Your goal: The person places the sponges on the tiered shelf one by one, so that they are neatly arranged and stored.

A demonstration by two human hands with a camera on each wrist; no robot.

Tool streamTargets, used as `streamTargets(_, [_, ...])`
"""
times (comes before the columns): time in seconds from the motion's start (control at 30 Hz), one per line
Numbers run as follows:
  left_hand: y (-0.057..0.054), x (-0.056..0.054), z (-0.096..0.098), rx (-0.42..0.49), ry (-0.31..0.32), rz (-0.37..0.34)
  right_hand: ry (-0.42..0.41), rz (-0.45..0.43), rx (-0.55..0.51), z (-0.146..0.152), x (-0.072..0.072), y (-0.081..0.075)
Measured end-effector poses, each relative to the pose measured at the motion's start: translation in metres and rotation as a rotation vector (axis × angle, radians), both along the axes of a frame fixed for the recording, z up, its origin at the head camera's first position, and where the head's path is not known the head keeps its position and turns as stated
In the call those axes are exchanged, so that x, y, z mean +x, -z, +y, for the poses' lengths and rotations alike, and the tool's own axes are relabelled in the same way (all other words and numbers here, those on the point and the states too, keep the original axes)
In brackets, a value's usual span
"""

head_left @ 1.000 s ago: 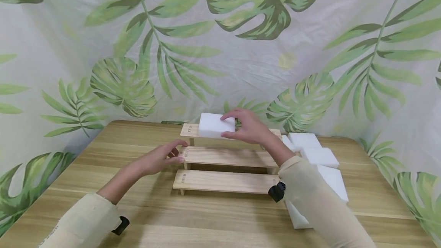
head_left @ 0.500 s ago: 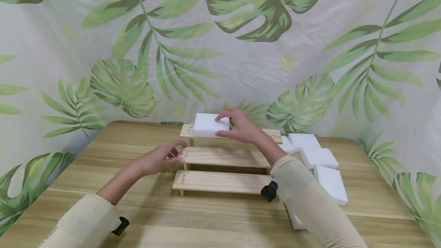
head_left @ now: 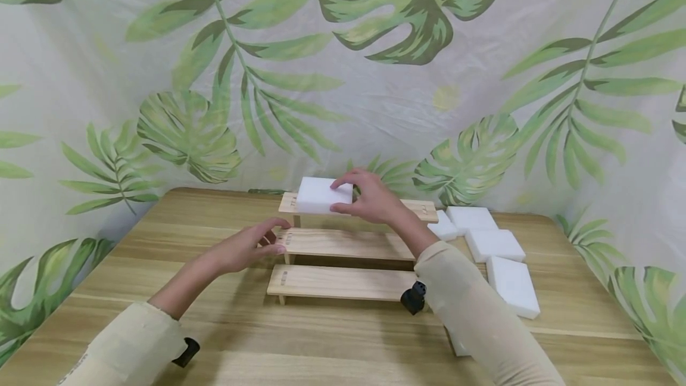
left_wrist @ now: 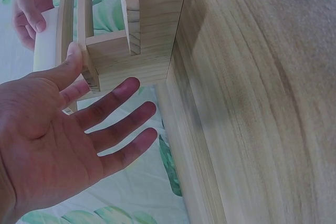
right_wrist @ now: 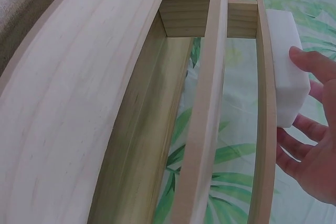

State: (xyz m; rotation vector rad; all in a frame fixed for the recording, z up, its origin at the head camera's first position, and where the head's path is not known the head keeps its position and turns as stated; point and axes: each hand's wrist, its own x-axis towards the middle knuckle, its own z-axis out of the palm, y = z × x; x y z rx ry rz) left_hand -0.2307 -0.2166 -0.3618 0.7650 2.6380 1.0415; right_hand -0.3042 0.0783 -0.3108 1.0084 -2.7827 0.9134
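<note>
A three-tier wooden display stand (head_left: 348, 244) stands on the table. On its top shelf (head_left: 418, 209), near the left end, lies a white foam block (head_left: 321, 195). My right hand (head_left: 375, 198) grips that block from its right side, thumb at the front and fingers behind; the right wrist view shows the fingers (right_wrist: 304, 135) beside the shelf's edge. My left hand (head_left: 241, 249) is at the left end of the middle shelf, thumb and index finger spanning its width. In the left wrist view the other fingers (left_wrist: 123, 124) extend straight below the shelf end.
Several more white foam blocks (head_left: 495, 246) lie to the right of the stand, one partly hidden under the right sleeve (head_left: 477, 302). Behind the wooden table (head_left: 321, 338) hangs a leaf-patterned cloth (head_left: 375, 106).
My right hand has slid the foam block leftward along the top shelf, with the movement slowing. The left hand stays at the middle shelf's end.
</note>
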Motion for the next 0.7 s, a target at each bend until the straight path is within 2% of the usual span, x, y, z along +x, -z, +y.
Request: streamTargets(0.7, [-0.0006,-0.0013,-0.0003,0.007,0.009,-0.013,-0.011,-0.004,0.006,0.0013,-0.0007,-0.0023])
